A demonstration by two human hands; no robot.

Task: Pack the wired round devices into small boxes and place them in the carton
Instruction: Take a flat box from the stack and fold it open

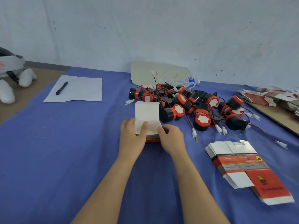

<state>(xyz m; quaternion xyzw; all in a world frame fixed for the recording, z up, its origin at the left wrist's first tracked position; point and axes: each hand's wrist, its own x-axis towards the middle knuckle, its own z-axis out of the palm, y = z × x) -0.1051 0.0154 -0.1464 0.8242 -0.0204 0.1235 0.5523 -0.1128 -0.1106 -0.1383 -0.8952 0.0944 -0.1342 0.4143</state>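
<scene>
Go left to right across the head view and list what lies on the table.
White soft toy → sheet of paper → small box → water bottle → stack of flattened boxes. The pile of round devices spans several of these, so it is left out.

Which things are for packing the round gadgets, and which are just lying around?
For the job: small box, wired round devices, flat boxes.
Just lying about: pen, paper, water bottle, cardboard piece, soft toy.

Side by side; left hand (131, 139), right hand (172, 140)
</scene>
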